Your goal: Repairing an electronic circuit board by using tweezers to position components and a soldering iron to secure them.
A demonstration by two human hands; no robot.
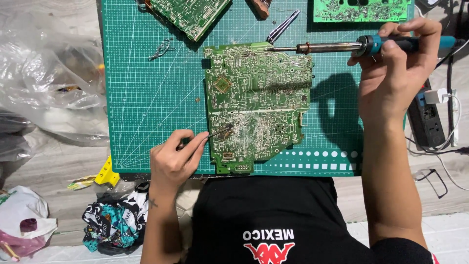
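A green circuit board (256, 105) lies flat near the middle of a green cutting mat (146, 98), solder side up, its long axis running from the person toward the far edge of the mat. Its near edge is cut at a slant on the right.

The right hand (393, 73) is closed around the blue-and-black handle of a soldering iron (342, 47). The iron lies nearly level, long axis left to right, tip pointing left and ending over the board's far edge. Whether the tip touches the board cannot be told. Its cord runs off the right edge of the view.

The left hand (176, 159) pinches a thin dark tool, seemingly tweezers (217, 132), between thumb and fingers. The tool points right and slightly away, its tip on a whitish, scuffed patch of the board's near half. Most of its shaft is hidden in the hand.

Beyond the board, a second pair of tweezers (282, 27) lies on the mat, pointing toward the board. Two more boards (190, 14) (361, 10) are cut off by the top edge. A power strip (427, 117) sits right of the mat, partly behind the right forearm. Crumpled plastic bags (44, 73) lie to the left, contents unclear.
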